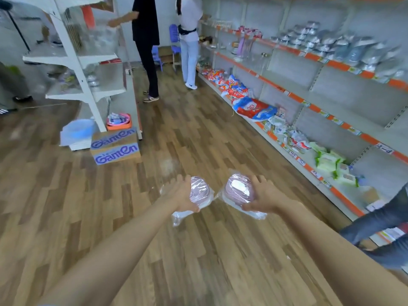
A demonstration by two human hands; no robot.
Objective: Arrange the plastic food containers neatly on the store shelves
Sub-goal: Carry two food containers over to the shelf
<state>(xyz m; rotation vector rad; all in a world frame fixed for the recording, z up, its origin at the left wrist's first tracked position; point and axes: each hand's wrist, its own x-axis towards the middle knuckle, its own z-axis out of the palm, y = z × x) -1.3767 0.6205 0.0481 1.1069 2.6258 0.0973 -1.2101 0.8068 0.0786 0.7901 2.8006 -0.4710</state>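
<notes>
Shop interior, aisle view

Wood-plank floor [198, 133] running between a white freestanding shelf unit [84, 62] at left and a long wall shelving run [331, 89] with orange edge strips (price tags blurred) at right; pale wall [123, 3] closing the far end; even light falling throughout.

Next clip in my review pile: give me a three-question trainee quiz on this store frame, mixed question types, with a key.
1. True or false: the left hand and the right hand each hold a pink plastic food container wrapped in clear film.
2. The cardboard box with blue lettering sits: A) on the wooden floor, B) on the long wall shelf with orange edge strips, C) in the person's hands.
3. Fill in: the left-hand wrapped pink container and the right-hand wrapped pink container are held over the ____.

Key: 1 true; 2 A; 3 floor
</notes>
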